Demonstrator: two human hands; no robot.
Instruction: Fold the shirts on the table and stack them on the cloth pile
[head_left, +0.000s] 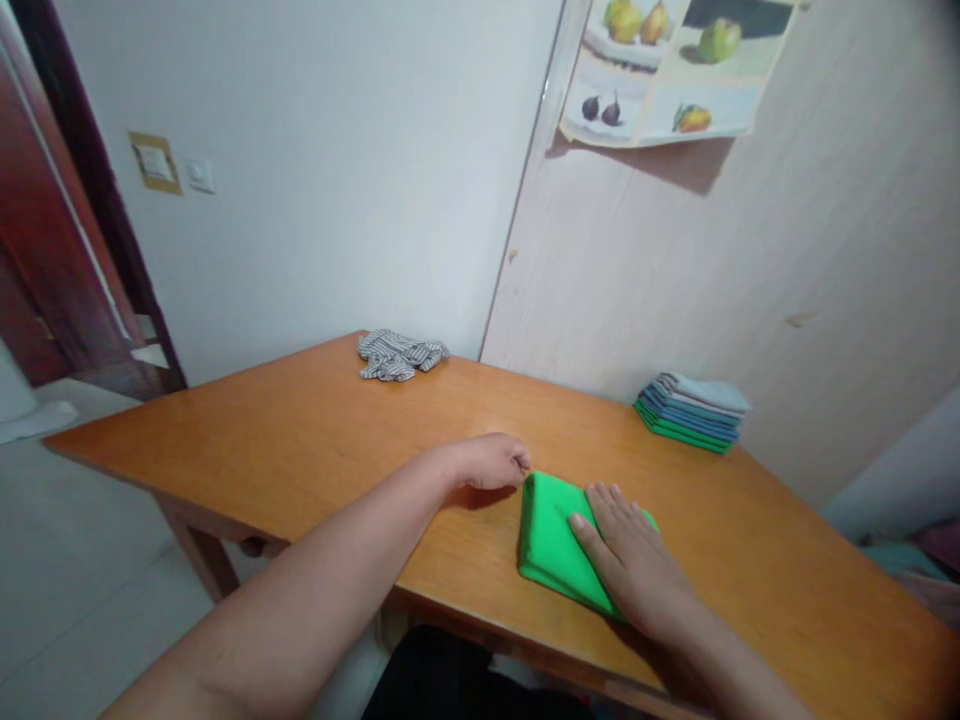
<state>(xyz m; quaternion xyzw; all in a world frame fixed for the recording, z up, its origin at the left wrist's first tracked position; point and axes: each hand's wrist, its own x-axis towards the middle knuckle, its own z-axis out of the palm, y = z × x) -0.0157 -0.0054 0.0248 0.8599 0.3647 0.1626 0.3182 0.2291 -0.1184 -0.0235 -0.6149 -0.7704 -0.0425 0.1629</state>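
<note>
Watching the green cloth (555, 545): folded into a flat pad, near the tabletop's (300, 440) front edge, right of centre. I've got the right hand (641, 570) palm-down on its right part, fingers straight, thumb spread, gripping nothing. Left hand (491, 462) is at its far left corner, fingers curled in; can't tell from here if they pinch fabric. I'd expect light, soft, floppy, hard to damage; layers could slip if only the top one is taken. Best hold: both sides, all layers together. Further out: stack (694, 410) of folded cloths back right, crumpled striped cloth (401, 357) back left, fruit poster (652, 110) above.
</note>
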